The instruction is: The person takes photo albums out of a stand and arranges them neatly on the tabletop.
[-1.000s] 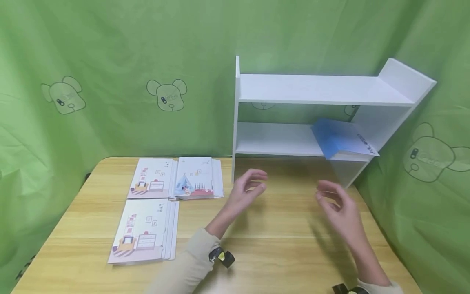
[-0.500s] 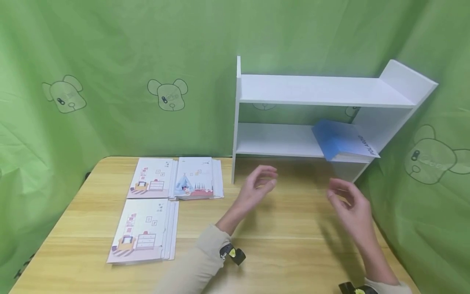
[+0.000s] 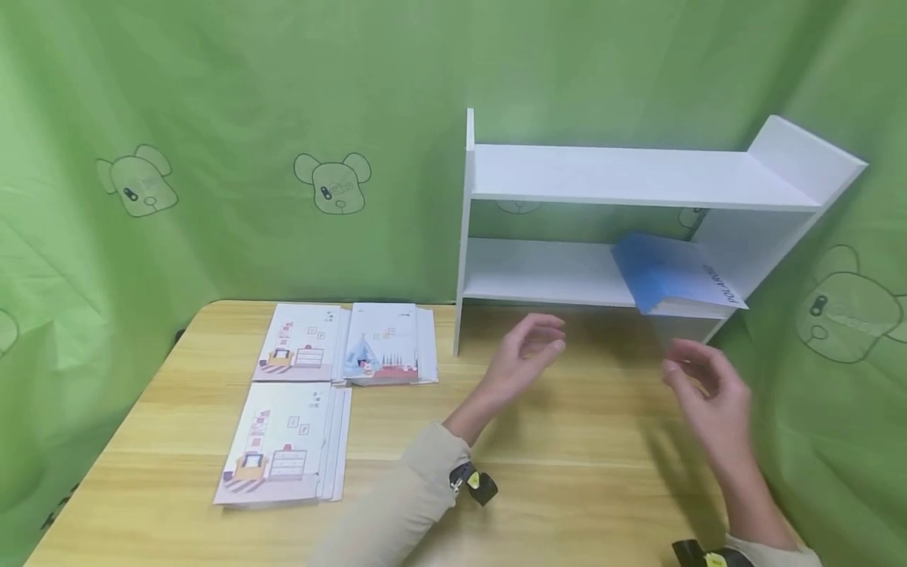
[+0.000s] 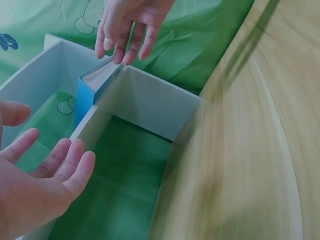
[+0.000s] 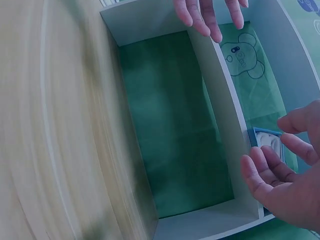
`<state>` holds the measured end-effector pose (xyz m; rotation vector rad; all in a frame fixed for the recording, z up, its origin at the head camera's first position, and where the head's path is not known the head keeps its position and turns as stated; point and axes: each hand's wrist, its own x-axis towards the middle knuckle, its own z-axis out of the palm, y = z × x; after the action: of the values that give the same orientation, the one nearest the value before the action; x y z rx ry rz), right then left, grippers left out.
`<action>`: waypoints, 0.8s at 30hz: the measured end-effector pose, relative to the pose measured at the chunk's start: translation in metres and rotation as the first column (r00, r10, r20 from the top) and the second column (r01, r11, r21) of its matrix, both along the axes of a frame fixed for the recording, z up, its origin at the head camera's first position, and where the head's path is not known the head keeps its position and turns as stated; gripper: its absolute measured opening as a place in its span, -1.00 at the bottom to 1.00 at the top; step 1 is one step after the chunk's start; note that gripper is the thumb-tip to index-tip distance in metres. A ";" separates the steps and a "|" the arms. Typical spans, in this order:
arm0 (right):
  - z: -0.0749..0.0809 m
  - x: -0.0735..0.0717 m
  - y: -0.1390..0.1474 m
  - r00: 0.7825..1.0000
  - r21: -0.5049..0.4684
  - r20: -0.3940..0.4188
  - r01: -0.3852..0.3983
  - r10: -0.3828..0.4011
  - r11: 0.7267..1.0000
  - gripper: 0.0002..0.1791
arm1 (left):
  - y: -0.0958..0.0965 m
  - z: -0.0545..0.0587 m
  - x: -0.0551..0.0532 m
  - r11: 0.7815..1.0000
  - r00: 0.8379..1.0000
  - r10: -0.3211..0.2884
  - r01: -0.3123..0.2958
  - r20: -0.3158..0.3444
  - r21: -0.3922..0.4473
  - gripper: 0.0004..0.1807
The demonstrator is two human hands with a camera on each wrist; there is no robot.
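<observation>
Both hands hover in front of a white two-tier shelf, holding nothing. The left hand has loosely bent fingers and hangs before the lower opening, near the left panel. Farther right is the right hand, its fingers softly curved and apart from the thumb, just below the blue book's corner. That blue book, marked POLAROID, lies on the middle board against the right panel and juts a little past the front edge. In the left wrist view the book shows its blue cover and white page edges.
On the left of the wooden table lie three stacks of white illustrated books: a back left stack, a tent-picture stack and a front stack. A green curtain hangs behind and at both sides.
Both hands have drifted to the right, still with nothing in them. The head view has shifted slightly. Shelf, blue book and stacks keep their places.
</observation>
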<state>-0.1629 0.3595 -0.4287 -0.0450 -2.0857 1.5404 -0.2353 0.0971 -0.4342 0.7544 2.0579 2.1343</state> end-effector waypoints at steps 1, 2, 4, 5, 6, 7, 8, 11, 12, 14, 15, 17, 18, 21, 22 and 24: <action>0.000 0.000 0.002 1.000 -0.002 0.003 0.010 -0.010 1.000 -0.57 | 0.003 0.001 0.000 1.000 1.000 0.000 0.000 -0.002 0.004 -0.62; 0.001 0.000 0.004 1.000 -0.006 0.007 0.018 -0.018 1.000 -0.56 | 0.005 0.002 -0.001 1.000 1.000 0.000 0.000 -0.004 0.005 -0.62; 0.001 -0.001 0.008 0.999 0.002 0.016 0.035 -0.035 0.999 -0.55 | 0.009 0.004 -0.001 1.000 1.000 0.002 -0.002 -0.006 0.006 -0.61; 0.002 -0.001 0.010 0.999 0.007 0.023 0.044 -0.044 0.999 -0.55 | 0.011 0.005 -0.002 1.000 1.000 0.001 -0.001 -0.004 0.006 -0.60; 0.002 -0.001 0.012 0.999 -0.001 0.026 0.044 -0.044 0.999 -0.54 | 0.013 0.006 -0.002 1.000 1.000 0.000 0.000 -0.003 0.003 -0.59; 0.003 -0.002 0.014 0.998 -0.006 0.028 0.048 -0.048 0.999 -0.54 | 0.015 0.006 -0.002 1.000 1.000 -0.001 0.001 -0.003 0.002 -0.58; 0.003 -0.002 0.016 0.998 -0.001 0.034 0.052 -0.052 0.999 -0.54 | 0.016 0.006 -0.003 1.000 1.000 -0.003 0.003 -0.001 0.001 -0.57; 0.005 -0.003 0.022 0.997 -0.025 0.042 0.063 -0.062 0.998 -0.53 | 0.021 0.008 -0.004 1.000 1.000 -0.012 0.012 0.000 0.006 -0.56; 0.005 -0.004 0.024 0.997 -0.041 0.039 0.062 -0.061 0.997 -0.52 | 0.023 0.008 -0.005 1.000 1.000 -0.013 0.013 -0.004 0.009 -0.57; 0.006 -0.005 0.027 0.998 -0.075 0.036 0.063 -0.061 0.995 -0.51 | 0.026 0.010 -0.006 1.000 1.000 -0.015 0.015 -0.010 0.016 -0.58; 0.006 -0.006 0.029 0.998 -0.107 0.026 0.058 -0.055 0.993 -0.51 | 0.028 0.010 -0.006 1.000 1.000 -0.013 0.013 -0.016 0.018 -0.58; 0.007 -0.007 0.032 0.999 -0.164 0.019 0.047 -0.044 0.985 -0.50 | 0.031 0.012 -0.008 1.000 1.000 -0.012 0.012 -0.026 0.015 -0.56; 0.007 -0.008 0.034 0.999 -0.188 0.016 0.040 -0.037 0.981 -0.50 | 0.033 0.012 -0.008 1.000 1.000 -0.013 0.013 -0.025 0.010 -0.56; 0.008 -0.008 0.040 0.999 -0.237 0.034 0.030 -0.023 0.971 -0.50 | 0.037 0.010 -0.009 1.000 1.000 -0.023 0.023 -0.014 -0.007 -0.54; 0.008 -0.008 0.043 0.999 -0.243 0.049 0.032 -0.021 0.969 -0.49 | 0.039 0.009 -0.009 1.000 1.000 -0.025 0.025 -0.007 -0.013 -0.54; 0.010 -0.009 0.047 0.997 -0.236 0.078 0.039 -0.021 0.971 -0.47 | 0.041 0.008 -0.009 0.999 1.000 -0.026 0.026 0.001 -0.020 -0.54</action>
<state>-0.1720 0.4068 -0.4189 -0.2240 -1.9353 1.7871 -0.2440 0.1377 -0.4263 0.7743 2.0540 2.0971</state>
